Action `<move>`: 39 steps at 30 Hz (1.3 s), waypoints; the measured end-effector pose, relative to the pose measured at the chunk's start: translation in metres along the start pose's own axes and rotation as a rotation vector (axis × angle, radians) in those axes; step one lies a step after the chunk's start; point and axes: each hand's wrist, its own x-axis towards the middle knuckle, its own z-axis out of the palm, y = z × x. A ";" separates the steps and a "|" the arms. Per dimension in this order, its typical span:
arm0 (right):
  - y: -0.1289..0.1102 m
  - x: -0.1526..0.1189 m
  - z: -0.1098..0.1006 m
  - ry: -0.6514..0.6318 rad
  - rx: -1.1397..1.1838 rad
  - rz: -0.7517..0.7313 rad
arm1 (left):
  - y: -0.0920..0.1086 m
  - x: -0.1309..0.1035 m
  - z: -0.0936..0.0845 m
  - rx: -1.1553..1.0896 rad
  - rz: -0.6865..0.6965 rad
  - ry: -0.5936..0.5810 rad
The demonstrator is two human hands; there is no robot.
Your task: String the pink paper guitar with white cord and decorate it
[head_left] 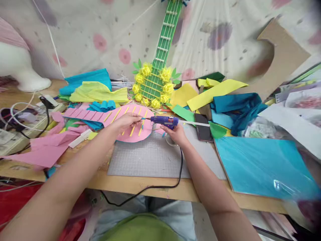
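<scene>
The purple plastic glue gun (162,121) lies in the R hand (177,134), above the pink paper guitar shape (147,131) & grey cutting mat (147,162). Its long side runs L to R, abt. level, w/ the tip aimed L, right at the L hand (127,121). The long, clear glue stick (194,123) pokes out its back, to the R.

The small blue piece (143,118) is at the tip, pinched btwn L thumb & fingers. It's nearly in line w/ the gun. Can't tell if they touch. The L hand is nearer the tip; the R hand has the grip end.

Grips: L fingers are closed tight on the blue bit, so hardly any gap. R hand is wrapped round the gun's handle; can't tell if the trigger is squeezed.

Farther out: the thin black cord (181,167) hangs below the R hand, the flat black phone (203,128) is R of it, & the green toy guitar w/ yellow paper flowers (163,55) stands at the back.
</scene>
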 end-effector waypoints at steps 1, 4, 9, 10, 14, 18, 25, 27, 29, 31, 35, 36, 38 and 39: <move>-0.001 0.000 0.000 -0.007 0.003 -0.008 | 0.001 -0.001 0.000 -0.001 -0.005 -0.004; -0.002 -0.002 -0.001 -0.023 0.006 -0.021 | 0.003 -0.002 0.001 -0.004 -0.025 0.001; -0.005 -0.002 -0.001 -0.027 0.004 -0.023 | 0.005 -0.002 0.002 -0.018 -0.055 0.024; -0.005 -0.002 -0.001 -0.023 0.005 -0.026 | 0.005 -0.002 0.002 -0.022 -0.055 0.016; -0.004 -0.001 -0.002 -0.019 0.007 -0.031 | 0.006 -0.003 0.002 -0.039 -0.054 -0.013; -0.001 -0.001 -0.003 -0.032 0.002 -0.042 | 0.004 -0.001 0.001 -0.046 -0.046 -0.019; -0.003 -0.001 -0.006 -0.032 0.031 -0.031 | -0.001 0.005 -0.004 -0.033 -0.045 0.004; -0.005 -0.002 -0.005 -0.024 0.042 -0.034 | 0.000 0.005 -0.004 -0.033 -0.022 -0.018; -0.007 -0.003 -0.006 -0.015 0.036 -0.029 | 0.002 0.003 -0.004 -0.049 -0.006 -0.058; -0.007 -0.002 -0.010 0.011 0.018 -0.011 | 0.005 0.001 -0.004 -0.080 0.006 -0.103; -0.009 -0.001 -0.029 0.151 -0.019 0.048 | 0.009 -0.002 -0.003 -0.105 0.025 -0.180; -0.010 -0.002 -0.035 0.183 -0.025 0.059 | 0.009 -0.003 -0.003 -0.085 0.029 -0.181; -0.012 -0.003 -0.045 0.204 -0.030 0.065 | 0.010 -0.004 -0.001 0.011 0.062 -0.138; -0.013 -0.005 -0.048 0.191 -0.028 0.061 | 0.010 -0.004 0.000 0.090 0.099 -0.099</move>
